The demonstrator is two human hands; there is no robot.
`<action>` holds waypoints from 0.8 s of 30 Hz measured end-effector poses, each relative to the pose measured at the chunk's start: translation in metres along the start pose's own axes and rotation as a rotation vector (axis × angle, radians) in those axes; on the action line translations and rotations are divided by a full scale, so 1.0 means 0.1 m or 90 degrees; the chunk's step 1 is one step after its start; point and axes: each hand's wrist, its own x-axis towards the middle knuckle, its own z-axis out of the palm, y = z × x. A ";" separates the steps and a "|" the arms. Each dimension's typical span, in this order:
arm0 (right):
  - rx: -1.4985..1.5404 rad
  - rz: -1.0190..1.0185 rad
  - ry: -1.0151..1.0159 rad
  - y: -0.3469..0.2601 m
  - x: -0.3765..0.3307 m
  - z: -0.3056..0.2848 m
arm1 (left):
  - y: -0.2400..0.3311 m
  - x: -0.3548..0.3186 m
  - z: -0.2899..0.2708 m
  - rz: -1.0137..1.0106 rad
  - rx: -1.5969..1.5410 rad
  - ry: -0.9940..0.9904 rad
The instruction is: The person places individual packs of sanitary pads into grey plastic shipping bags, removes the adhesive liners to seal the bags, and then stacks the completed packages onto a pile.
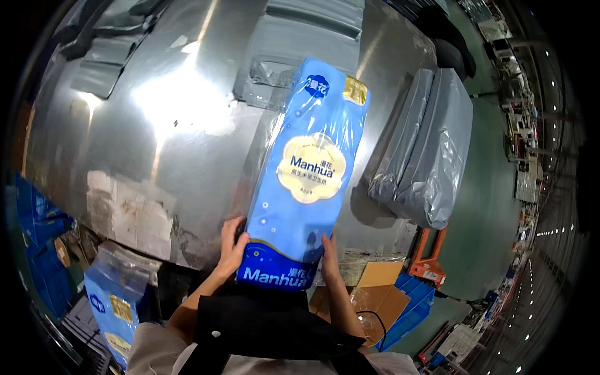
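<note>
A long blue plastic-wrapped pack of toilet paper (pixel 294 215) lies on the metal table (pixel 206 156), its near end close to my body. It has a cream flower-shaped label, a gold patch at the far end and a darker blue band at the near end. My left hand (pixel 232 247) grips its left side near the bottom, and my right hand (pixel 330 259) presses the opposite side. Part of the fingers of both hands is hidden by the pack. Just beyond its far end sits a stack of grey plastic mailing bags (pixel 306 34).
Two grey wrapped parcels (pixel 431 144) lie at the table's right edge. More grey bags (pixel 103 69) are at the far left. Below the table stand another blue pack (pixel 109 306), blue crates (pixel 47 269), an open cardboard box (pixel 378 294) and an orange pallet-truck part (pixel 429 262).
</note>
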 end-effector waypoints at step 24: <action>-0.678 -0.658 0.227 -2.42 3.48 1.46 | 1.98 5.25 0.33 0.395 0.612 -0.045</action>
